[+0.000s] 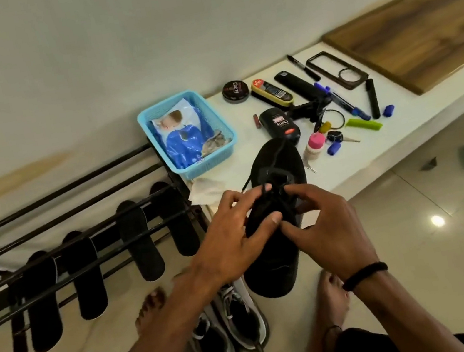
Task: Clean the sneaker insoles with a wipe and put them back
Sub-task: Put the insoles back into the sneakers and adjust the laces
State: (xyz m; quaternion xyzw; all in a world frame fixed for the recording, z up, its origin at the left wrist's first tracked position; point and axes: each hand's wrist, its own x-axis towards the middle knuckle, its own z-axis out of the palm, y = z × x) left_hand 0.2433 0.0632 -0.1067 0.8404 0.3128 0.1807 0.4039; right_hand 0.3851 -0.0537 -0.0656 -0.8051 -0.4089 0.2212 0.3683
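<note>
Both hands, left (229,238) and right (322,222), pinch the laces atop the black sneaker (277,230) between them.

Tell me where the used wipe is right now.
In the head view, the crumpled white wipe lies on the white ledge, just below the blue basket and left of the black sneaker.

Black sneaker (275,199), toe propped on the white ledge (402,127), heel toward the floor, laces loose over the tongue. Four black insoles (140,241) draped over rack bars left of the ledge. Crumpled white wipe (207,191) on the ledge's left end, beside the sneaker's toe.
</note>
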